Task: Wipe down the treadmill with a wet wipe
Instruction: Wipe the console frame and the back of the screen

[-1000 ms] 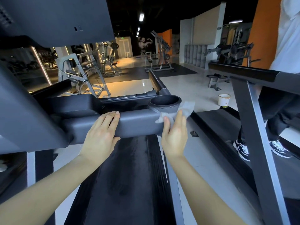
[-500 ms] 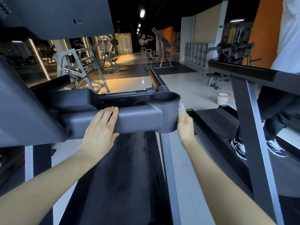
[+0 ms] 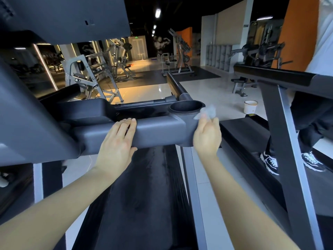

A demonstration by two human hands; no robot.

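The person stands on the treadmill (image 3: 27, 114) facing its dark console (image 3: 63, 13), both bare forearms reaching forward over the black belt (image 3: 140, 195). The left hand (image 3: 117, 141) lies flat on the grey crossbar (image 3: 158, 132), fingers straight and close together over the bar's top edge, thumb tucked below its front face; it holds nothing. The right hand (image 3: 207, 136) is raised at the bar's right end, just beside the outer wall of the round cup holder (image 3: 186, 107), back of the hand toward the camera. It pinches the wet wipe (image 3: 207, 111) at its fingertips. The wipe is a pale, crumpled, motion-blurred patch sticking up above the fingers, level with the cup holder's rim and against or very close to its right side; the blur hides whether it actually touches the plastic. A dark side handrail (image 3: 177, 85) runs away from the cup holder toward the gym floor. To the right stands a second treadmill (image 3: 270, 74), with another person's dark trousers and black-and-white sneakers (image 3: 270, 162) on its deck. A small white bucket (image 3: 250, 107) sits on the glossy tiled floor between the two machines, farther back. Weight machines (image 3: 86, 76) fill the dim hall beyond.
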